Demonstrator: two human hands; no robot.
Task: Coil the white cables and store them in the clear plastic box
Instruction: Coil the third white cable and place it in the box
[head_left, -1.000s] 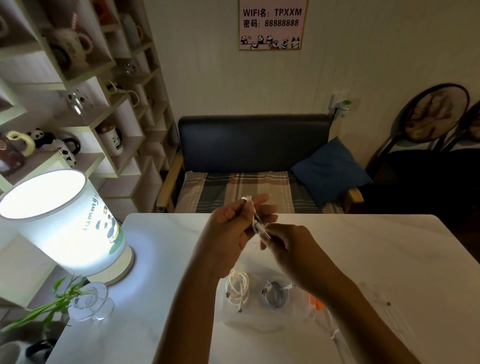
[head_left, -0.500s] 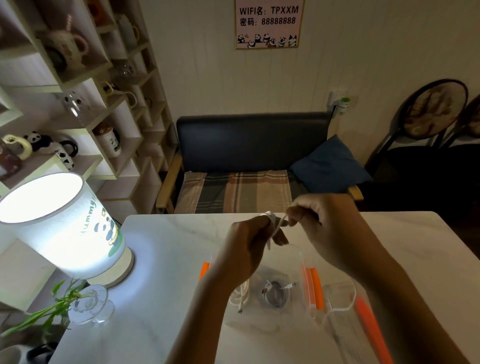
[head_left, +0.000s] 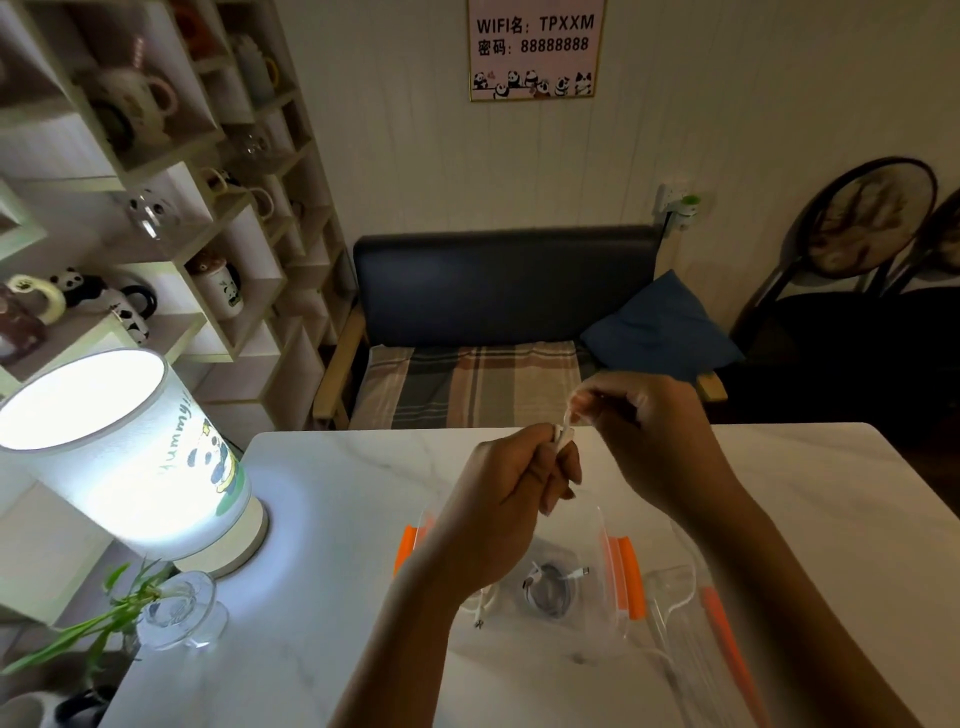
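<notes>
Above the white table, my left hand grips a small bundle of white cable. My right hand pinches the cable's free strand just above and to the right of it. Below both hands stands the clear plastic box with orange latches. A coiled white cable lies inside it, and another white cable shows partly under my left wrist. The box's clear lid with an orange latch lies at the right of the box.
A lit panda lamp stands at the table's left side, with a glass vase of green stems in front of it. Beyond the table's far edge is a dark sofa. Shelves of mugs fill the left wall.
My right hand has risen from just below the left hand to above and right of it, drawing the cable strand up. The box and its orange latches have come into view.
</notes>
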